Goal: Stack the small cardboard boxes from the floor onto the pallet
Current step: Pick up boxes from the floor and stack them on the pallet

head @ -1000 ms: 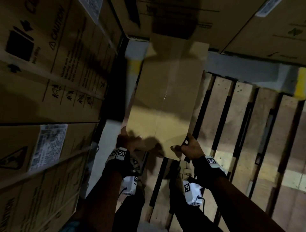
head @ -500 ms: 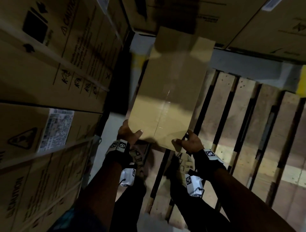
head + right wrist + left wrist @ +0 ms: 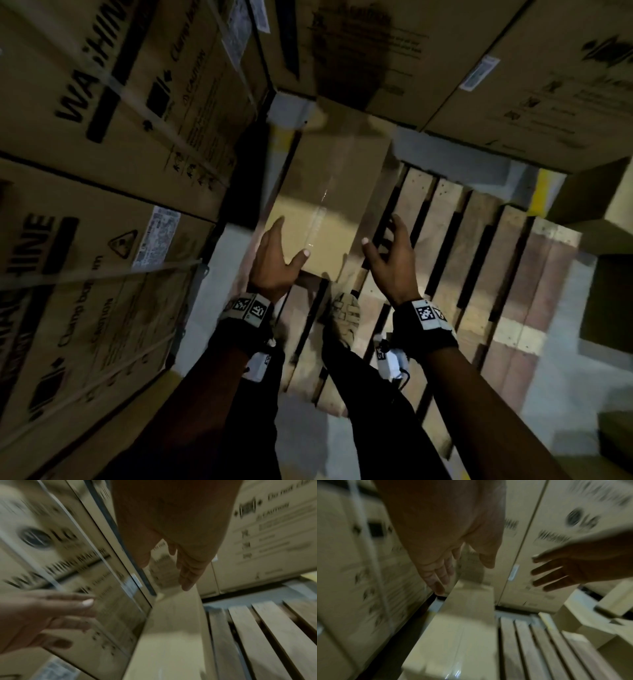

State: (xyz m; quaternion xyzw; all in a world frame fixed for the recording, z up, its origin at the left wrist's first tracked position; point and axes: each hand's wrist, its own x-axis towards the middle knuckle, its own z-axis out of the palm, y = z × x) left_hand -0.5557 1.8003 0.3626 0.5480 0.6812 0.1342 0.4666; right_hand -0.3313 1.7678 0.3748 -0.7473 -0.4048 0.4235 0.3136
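Observation:
A plain small cardboard box (image 3: pixel 329 198) with a taped seam lies lengthwise on the left edge of the wooden pallet (image 3: pixel 479 260). My left hand (image 3: pixel 284 243) hovers open over the box's near left corner, fingers straight. Just right of the box's near end, my right hand (image 3: pixel 385 246) is open over the slats with fingers spread. Neither hand holds anything. The left wrist view shows my left hand (image 3: pixel 440 568) above the box (image 3: pixel 457 635). In the blurred right wrist view my right hand (image 3: pixel 187 568) is above the box (image 3: pixel 171 635), with pallet slats (image 3: pixel 257 635) beside it.
Tall strapped washing-machine cartons (image 3: pixel 120 137) wall in the left side, and more cartons (image 3: pixel 445 51) stand behind the pallet. Small boxes (image 3: pixel 609 212) sit on the floor at the right. My shoe (image 3: pixel 342 315) rests on the pallet's near edge.
Both hands held the box's near end a second ago. They have let go, opened and lifted away, and the box now lies on the pallet.

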